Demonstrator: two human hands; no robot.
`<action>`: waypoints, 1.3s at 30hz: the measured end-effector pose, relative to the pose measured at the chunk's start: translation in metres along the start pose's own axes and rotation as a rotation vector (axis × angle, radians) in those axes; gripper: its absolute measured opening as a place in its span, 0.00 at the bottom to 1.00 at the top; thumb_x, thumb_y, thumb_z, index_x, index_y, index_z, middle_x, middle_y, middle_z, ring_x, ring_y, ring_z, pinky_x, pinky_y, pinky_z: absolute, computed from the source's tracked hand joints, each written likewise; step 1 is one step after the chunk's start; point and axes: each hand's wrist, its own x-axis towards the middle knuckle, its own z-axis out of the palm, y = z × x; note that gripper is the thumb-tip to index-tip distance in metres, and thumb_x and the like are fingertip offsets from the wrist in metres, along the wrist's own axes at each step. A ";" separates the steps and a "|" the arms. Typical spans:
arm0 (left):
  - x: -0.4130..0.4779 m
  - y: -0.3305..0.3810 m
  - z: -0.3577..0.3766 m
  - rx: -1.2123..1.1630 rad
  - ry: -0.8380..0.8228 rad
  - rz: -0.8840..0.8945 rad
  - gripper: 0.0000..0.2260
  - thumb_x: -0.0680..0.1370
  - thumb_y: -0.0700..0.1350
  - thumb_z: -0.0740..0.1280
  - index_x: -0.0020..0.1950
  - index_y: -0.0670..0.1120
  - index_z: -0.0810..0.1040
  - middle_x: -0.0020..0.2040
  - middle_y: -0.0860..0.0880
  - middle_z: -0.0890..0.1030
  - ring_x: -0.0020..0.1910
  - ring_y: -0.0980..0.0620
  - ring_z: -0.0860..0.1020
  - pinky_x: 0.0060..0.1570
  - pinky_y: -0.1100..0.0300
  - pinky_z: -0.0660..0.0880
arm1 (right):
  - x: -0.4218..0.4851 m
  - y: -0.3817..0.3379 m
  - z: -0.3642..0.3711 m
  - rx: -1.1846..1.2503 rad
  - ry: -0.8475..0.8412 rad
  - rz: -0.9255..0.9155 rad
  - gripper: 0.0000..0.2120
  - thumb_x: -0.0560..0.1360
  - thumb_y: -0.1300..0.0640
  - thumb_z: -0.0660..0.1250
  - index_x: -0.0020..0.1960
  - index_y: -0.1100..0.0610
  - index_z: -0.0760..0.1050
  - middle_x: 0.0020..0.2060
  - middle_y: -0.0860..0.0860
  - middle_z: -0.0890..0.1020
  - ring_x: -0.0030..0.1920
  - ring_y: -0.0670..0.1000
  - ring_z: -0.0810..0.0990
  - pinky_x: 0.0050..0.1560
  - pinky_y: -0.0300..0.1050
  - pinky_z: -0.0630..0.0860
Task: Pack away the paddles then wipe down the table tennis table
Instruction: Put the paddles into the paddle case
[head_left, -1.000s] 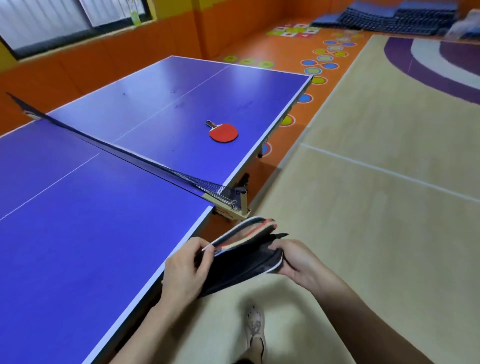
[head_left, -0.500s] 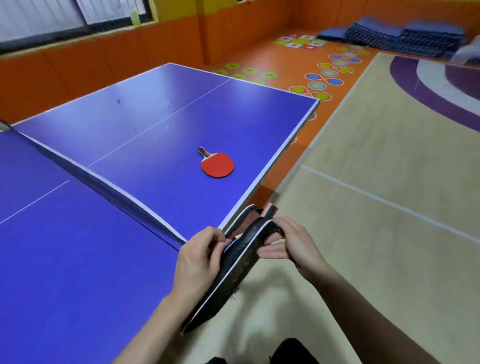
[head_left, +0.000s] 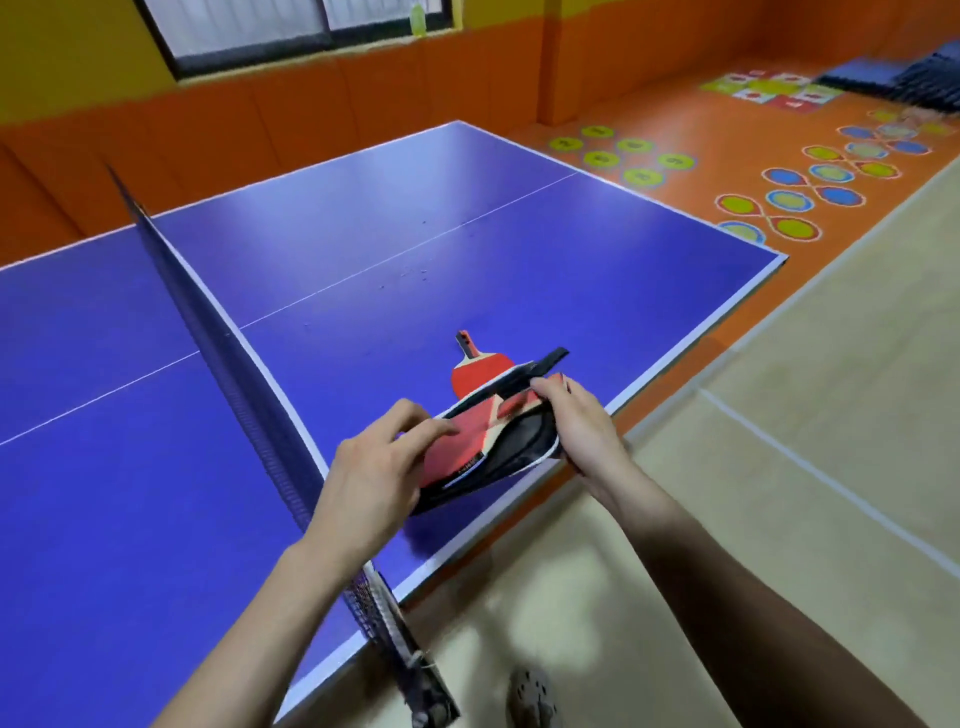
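Note:
I hold a black paddle case (head_left: 511, 454) with both hands over the blue table's (head_left: 363, 249) right side, past the net. My left hand (head_left: 374, 467) grips the case's near end, with the fingers lying on a red paddle (head_left: 462, 439) that sits partly inside it. My right hand (head_left: 576, 421) pinches the case's open far edge by the paddle's handle. A second red paddle (head_left: 475, 366) lies flat on the table just behind the case, handle pointing away, its blade partly hidden by the case.
The net (head_left: 218, 348) runs diagonally across the table to its post (head_left: 410, 670) at the near edge. Orange padded walls stand beyond the table. Coloured floor markers (head_left: 810, 187) and stacked mats (head_left: 914, 78) lie at the far right. My shoe (head_left: 532, 699) shows on the wooden floor.
I have moved along the table past the net. The case, held beside the table edge before, is now over the tabletop just in front of the lying paddle, tilted flatter, showing the paddle inside.

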 end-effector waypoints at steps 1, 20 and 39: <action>0.003 -0.005 0.007 -0.009 -0.002 -0.013 0.14 0.82 0.41 0.71 0.66 0.54 0.82 0.57 0.56 0.76 0.45 0.48 0.79 0.40 0.50 0.80 | 0.018 0.007 0.005 -0.048 0.023 0.002 0.15 0.81 0.41 0.66 0.49 0.51 0.81 0.49 0.50 0.87 0.56 0.55 0.86 0.55 0.55 0.80; -0.015 -0.068 0.088 0.286 -0.191 -0.155 0.23 0.78 0.37 0.70 0.74 0.40 0.77 0.68 0.42 0.77 0.59 0.38 0.81 0.56 0.47 0.80 | 0.144 0.074 0.092 0.025 -0.184 0.345 0.13 0.87 0.51 0.67 0.51 0.57 0.86 0.46 0.51 0.90 0.50 0.55 0.88 0.39 0.43 0.82; 0.002 -0.086 0.021 0.501 0.090 -0.155 0.15 0.84 0.34 0.62 0.65 0.41 0.85 0.58 0.42 0.84 0.47 0.41 0.82 0.37 0.51 0.77 | 0.366 0.157 0.075 -1.205 0.128 0.270 0.67 0.51 0.34 0.90 0.76 0.65 0.65 0.71 0.59 0.77 0.74 0.61 0.72 0.71 0.55 0.75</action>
